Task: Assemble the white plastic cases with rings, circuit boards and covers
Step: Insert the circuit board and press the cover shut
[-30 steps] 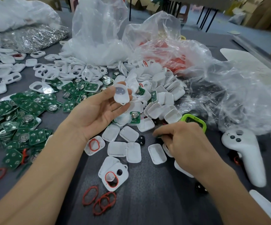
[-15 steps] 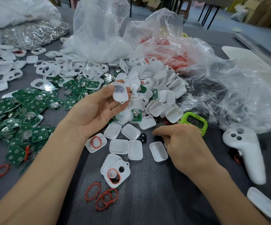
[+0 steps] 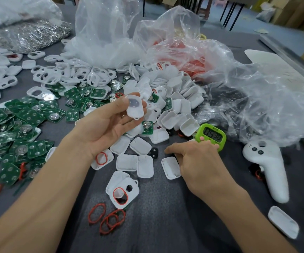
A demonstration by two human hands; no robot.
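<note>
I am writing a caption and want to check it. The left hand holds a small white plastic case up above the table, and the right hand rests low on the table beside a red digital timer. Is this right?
Not quite: the digital timer is bright green, not red, as the head view shows. The rest holds: the left hand holds a small white plastic case above the table, and the right hand rests low beside the timer.

**Dark grey surface, crowded**

The dark grey cloth-covered surface (image 3: 165, 225) carries green square circuit boards (image 3: 20, 125) at nine o'clock, white plastic case halves (image 3: 174, 110) at centre, red rubber rings (image 3: 109, 219) at six, a lime-green digital timer (image 3: 212, 136) at three.
</note>
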